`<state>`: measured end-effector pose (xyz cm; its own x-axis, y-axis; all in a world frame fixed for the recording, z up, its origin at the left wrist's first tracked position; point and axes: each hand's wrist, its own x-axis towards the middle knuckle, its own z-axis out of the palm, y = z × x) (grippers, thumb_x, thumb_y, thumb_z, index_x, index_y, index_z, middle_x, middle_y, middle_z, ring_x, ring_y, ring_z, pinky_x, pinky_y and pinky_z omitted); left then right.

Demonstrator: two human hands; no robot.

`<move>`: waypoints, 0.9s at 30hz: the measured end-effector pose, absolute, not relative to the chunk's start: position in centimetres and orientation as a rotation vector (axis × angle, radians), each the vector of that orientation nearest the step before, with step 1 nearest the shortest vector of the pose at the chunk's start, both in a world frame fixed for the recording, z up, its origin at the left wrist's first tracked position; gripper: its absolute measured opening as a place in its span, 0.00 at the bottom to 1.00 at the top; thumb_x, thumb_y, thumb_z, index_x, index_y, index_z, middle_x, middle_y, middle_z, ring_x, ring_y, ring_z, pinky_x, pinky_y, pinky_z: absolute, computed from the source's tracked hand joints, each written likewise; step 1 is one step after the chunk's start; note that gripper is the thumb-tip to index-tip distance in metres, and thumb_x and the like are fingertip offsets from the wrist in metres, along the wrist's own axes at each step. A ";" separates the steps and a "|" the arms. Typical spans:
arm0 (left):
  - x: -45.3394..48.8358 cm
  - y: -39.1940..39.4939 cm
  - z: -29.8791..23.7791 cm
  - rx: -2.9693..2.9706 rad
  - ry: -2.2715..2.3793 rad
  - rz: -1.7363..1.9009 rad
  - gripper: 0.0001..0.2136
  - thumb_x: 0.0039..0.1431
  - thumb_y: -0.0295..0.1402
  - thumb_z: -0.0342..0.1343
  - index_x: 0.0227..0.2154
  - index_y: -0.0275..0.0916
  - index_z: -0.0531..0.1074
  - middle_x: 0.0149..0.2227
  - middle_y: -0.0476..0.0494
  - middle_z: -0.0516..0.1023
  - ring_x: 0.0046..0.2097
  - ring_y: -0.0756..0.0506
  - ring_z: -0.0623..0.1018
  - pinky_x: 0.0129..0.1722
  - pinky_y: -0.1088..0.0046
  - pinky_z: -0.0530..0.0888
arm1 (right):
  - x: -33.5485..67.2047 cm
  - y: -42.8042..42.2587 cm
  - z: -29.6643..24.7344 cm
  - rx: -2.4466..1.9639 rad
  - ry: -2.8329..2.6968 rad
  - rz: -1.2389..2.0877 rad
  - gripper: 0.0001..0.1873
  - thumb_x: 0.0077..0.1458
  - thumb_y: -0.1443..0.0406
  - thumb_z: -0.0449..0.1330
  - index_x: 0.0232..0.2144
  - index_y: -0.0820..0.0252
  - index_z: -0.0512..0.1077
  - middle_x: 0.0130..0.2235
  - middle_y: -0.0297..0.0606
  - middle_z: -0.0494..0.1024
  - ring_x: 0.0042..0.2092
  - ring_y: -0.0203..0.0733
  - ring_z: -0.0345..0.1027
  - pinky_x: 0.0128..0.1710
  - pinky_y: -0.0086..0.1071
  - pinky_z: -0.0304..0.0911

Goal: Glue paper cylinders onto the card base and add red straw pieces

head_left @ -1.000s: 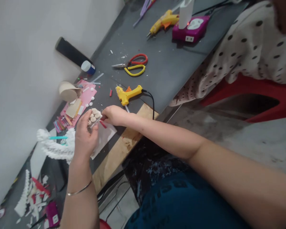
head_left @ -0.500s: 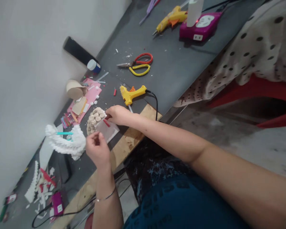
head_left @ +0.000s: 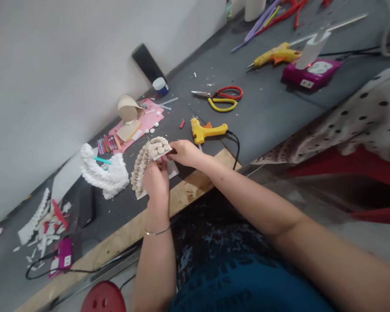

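Note:
A curved white craft piece covered with beige rolls is at the table's near edge, its right end tipped up. My right hand pinches that raised end, fingers closed on its white edge. My left hand is closed against the inner side of the piece, its fingertips partly hidden under the raised end. A bit of red shows between the hands. A yellow glue gun lies just beyond my right hand. To the left stands a fluffy white curved piece with a turquoise stick.
Scissors lie farther back, near a blue jar with a white lid. A second glue gun is beside a purple power strip. White and red scraps litter the left. A red stool stands below the edge.
My left hand has moved up to the beige-roll piece and closed against it. The piece's right end is now tipped up in my right hand. The whole view has shifted.

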<state>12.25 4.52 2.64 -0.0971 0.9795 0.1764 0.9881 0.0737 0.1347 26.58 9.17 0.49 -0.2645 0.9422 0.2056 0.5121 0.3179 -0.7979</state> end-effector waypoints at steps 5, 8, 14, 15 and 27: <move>11.9 4.6 2.8 -2.118 -2.348 -0.389 0.10 0.64 0.36 0.53 0.38 0.37 0.76 0.38 0.36 0.83 0.43 0.38 0.81 0.40 0.65 0.72 | 26.5 8.9 0.4 -1.327 -1.919 0.809 0.05 0.56 0.69 0.61 0.34 0.65 0.78 0.34 0.40 0.81 0.36 0.40 0.71 0.34 0.28 0.55; 11.9 4.4 2.7 -2.141 -2.358 -0.419 0.10 0.65 0.35 0.53 0.40 0.37 0.77 0.38 0.36 0.83 0.42 0.39 0.81 0.41 0.65 0.72 | 26.4 8.9 0.3 -1.371 -1.927 0.812 0.05 0.56 0.68 0.63 0.34 0.65 0.78 0.35 0.41 0.82 0.37 0.41 0.72 0.35 0.28 0.57; 12.1 3.4 2.7 -2.131 -2.359 -0.419 0.10 0.66 0.32 0.49 0.39 0.35 0.75 0.36 0.34 0.81 0.40 0.38 0.81 0.40 0.64 0.73 | 26.5 8.2 0.4 -1.436 -2.000 0.743 0.05 0.57 0.68 0.63 0.35 0.63 0.79 0.37 0.42 0.82 0.40 0.44 0.74 0.37 0.30 0.61; 12.0 3.0 2.8 -2.141 -2.349 -0.419 0.09 0.65 0.31 0.50 0.39 0.35 0.75 0.37 0.34 0.81 0.40 0.38 0.81 0.40 0.64 0.73 | 26.6 8.0 0.5 -1.456 -2.012 0.728 0.05 0.57 0.67 0.63 0.35 0.63 0.79 0.36 0.43 0.82 0.39 0.44 0.74 0.37 0.30 0.61; 8.1 -3.9 1.2 -2.266 -1.887 -0.752 0.03 0.65 0.29 0.49 0.38 0.39 0.67 0.45 0.34 0.77 0.48 0.38 0.76 0.48 0.59 0.73 | 27.5 3.6 1.2 -1.447 -2.222 0.418 0.11 0.60 0.68 0.58 0.41 0.63 0.80 0.45 0.49 0.78 0.47 0.50 0.71 0.51 0.40 0.65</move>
<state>8.11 -3.93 1.25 0.1108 0.8969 0.4282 0.9456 -0.2278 0.2324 27.53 3.65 1.20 -0.3457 0.9153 0.2065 0.7777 0.4027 -0.4827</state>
